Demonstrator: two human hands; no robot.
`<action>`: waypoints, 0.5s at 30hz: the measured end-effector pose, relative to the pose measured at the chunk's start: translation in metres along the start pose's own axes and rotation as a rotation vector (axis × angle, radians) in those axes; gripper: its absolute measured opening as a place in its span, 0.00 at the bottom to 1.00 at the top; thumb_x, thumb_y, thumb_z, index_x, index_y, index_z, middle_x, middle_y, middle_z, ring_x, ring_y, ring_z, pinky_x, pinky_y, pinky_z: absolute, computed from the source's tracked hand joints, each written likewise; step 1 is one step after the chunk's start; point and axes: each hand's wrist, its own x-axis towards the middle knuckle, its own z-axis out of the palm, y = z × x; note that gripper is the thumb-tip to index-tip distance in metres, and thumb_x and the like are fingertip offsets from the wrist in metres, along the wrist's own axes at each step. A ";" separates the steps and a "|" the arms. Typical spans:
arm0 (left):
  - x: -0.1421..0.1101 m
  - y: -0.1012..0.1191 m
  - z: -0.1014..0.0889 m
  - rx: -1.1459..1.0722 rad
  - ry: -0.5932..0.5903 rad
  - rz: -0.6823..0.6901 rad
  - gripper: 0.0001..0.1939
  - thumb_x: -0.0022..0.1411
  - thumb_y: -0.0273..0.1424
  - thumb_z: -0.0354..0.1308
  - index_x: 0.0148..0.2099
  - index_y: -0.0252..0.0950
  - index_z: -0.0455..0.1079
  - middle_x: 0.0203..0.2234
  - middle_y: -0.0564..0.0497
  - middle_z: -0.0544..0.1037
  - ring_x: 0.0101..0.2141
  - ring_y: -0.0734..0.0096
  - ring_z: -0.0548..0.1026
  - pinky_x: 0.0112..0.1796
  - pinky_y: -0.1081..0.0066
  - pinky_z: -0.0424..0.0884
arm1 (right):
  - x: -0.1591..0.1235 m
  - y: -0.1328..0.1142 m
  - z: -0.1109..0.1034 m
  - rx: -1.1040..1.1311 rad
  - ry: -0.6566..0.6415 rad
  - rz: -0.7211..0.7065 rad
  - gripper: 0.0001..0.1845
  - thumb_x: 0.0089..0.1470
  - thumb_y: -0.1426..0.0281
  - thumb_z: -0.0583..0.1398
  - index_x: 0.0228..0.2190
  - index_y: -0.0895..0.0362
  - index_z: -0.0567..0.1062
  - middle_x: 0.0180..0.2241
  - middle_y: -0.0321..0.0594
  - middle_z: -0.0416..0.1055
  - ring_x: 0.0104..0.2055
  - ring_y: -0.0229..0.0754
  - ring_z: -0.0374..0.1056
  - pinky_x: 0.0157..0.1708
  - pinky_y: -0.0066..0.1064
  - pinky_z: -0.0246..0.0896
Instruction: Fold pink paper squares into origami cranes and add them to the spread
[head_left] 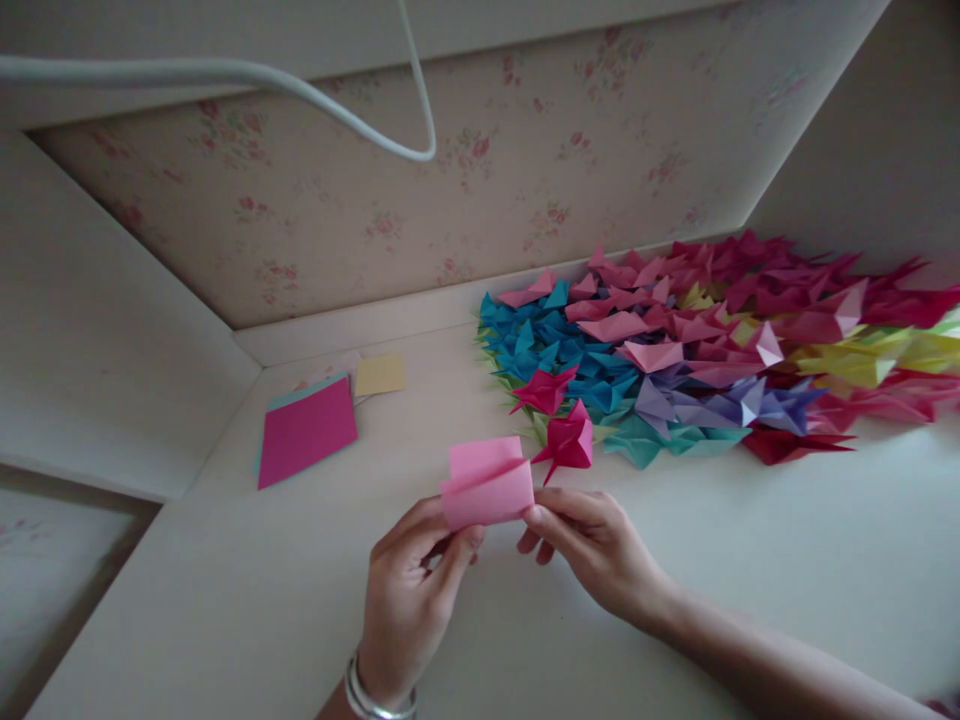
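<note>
A pink sheet of origami paper (491, 492), folded with a crease across its middle, is held up above the white table. My left hand (420, 565) pinches its lower left side, thumb in front and fingers behind. At the lower right corner, my right hand (589, 545) grips the same paper between thumb and forefinger. Just behind the paper lie two deep-pink folded paper figures, one (568, 440) nearest my right hand and another (545, 390) farther back. The fingers behind the sheet are partly hidden.
A large heap of folded paper figures (652, 325) in several colours spreads along the back right. Magenta square paper (307, 432) lies over teal sheets at left, beside a small yellow square (380, 375). A white cable (330, 105) hangs in front of the flowered wall.
</note>
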 end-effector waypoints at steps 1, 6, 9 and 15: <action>0.000 0.001 0.000 0.018 0.001 -0.001 0.04 0.63 0.29 0.62 0.35 0.38 0.78 0.30 0.52 0.79 0.26 0.73 0.77 0.28 0.77 0.72 | 0.001 0.000 0.001 0.020 0.005 0.015 0.19 0.63 0.58 0.57 0.31 0.60 0.77 0.24 0.42 0.77 0.23 0.37 0.71 0.23 0.25 0.67; 0.001 0.004 0.000 0.052 0.027 0.009 0.05 0.63 0.30 0.62 0.34 0.38 0.79 0.31 0.52 0.80 0.27 0.74 0.76 0.28 0.79 0.70 | 0.002 0.004 0.006 0.189 0.064 0.081 0.15 0.63 0.58 0.57 0.35 0.58 0.73 0.26 0.39 0.76 0.26 0.38 0.73 0.26 0.26 0.68; 0.001 0.004 -0.001 0.038 0.033 -0.025 0.06 0.63 0.31 0.62 0.33 0.38 0.78 0.29 0.53 0.81 0.25 0.75 0.75 0.27 0.79 0.70 | 0.002 0.004 0.006 0.193 0.086 0.085 0.15 0.62 0.58 0.58 0.34 0.58 0.73 0.25 0.38 0.75 0.27 0.38 0.73 0.27 0.27 0.68; 0.000 -0.001 0.002 -0.172 0.014 -0.221 0.06 0.61 0.34 0.63 0.38 0.37 0.77 0.27 0.52 0.82 0.27 0.71 0.79 0.30 0.77 0.74 | 0.003 0.003 0.004 0.141 0.117 0.085 0.16 0.61 0.58 0.60 0.31 0.57 0.74 0.23 0.38 0.75 0.26 0.37 0.71 0.27 0.26 0.65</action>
